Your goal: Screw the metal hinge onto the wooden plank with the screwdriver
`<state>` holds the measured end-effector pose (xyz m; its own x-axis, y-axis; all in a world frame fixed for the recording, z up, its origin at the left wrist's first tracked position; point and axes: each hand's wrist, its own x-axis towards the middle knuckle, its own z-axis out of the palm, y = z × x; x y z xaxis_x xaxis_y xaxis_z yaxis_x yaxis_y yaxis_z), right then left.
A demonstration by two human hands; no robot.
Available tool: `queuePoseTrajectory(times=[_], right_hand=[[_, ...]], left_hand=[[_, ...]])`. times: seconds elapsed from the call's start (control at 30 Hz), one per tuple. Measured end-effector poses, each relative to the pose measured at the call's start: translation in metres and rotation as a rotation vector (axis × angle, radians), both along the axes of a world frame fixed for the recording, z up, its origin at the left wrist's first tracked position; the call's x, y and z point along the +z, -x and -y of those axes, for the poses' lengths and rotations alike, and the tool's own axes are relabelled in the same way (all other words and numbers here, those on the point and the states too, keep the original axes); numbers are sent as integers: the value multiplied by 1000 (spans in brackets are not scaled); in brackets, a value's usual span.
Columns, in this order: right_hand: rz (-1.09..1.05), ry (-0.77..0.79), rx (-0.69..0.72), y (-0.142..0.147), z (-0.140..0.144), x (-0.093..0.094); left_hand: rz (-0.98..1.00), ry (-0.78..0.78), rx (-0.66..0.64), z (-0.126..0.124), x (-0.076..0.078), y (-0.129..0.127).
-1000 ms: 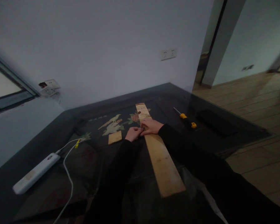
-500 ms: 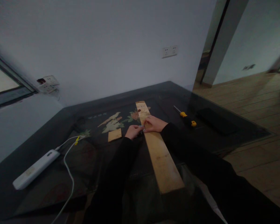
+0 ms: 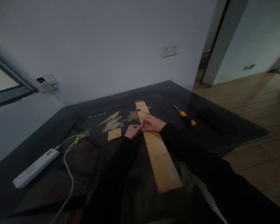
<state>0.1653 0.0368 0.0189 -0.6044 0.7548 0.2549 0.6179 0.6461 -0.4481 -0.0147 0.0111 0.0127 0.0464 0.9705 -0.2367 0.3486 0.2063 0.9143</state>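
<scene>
Little has moved since the earlier frames: both hands stay at the same spot on the long wooden plank (image 3: 158, 152), and only the camera has drifted slightly.

Head view: the right hand (image 3: 154, 123) lies flat on the plank, apparently steadying it on the dark table (image 3: 49, 137). The left hand (image 3: 133, 131), at the plank's left edge, pinches a small pale object (image 3: 142, 126); its fingers are together, though how firmly they clamp it I cannot tell. A small wood block (image 3: 114, 134) lies to the left, a yellow-handled screwdriver (image 3: 186, 117) to the right, and a white power strip (image 3: 35, 168) near left.

Two hands (image 3: 143, 127), one long plank (image 3: 157, 149), one small board (image 3: 114, 134), one screwdriver (image 3: 185, 115), one power strip (image 3: 35, 168)
</scene>
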Motion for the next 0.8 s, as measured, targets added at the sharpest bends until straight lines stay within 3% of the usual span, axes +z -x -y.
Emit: queuePoseTrajectory(times=[0.23, 0.43, 0.8], right_hand=[[39, -9, -34, 1, 3, 6], [273, -181, -138, 14, 13, 11], [546, -380, -6, 22, 6, 16]], left_hand=[[186, 69, -99, -2, -3, 5], [178, 73, -88, -2, -6, 6], [185, 76, -90, -1, -4, 6]])
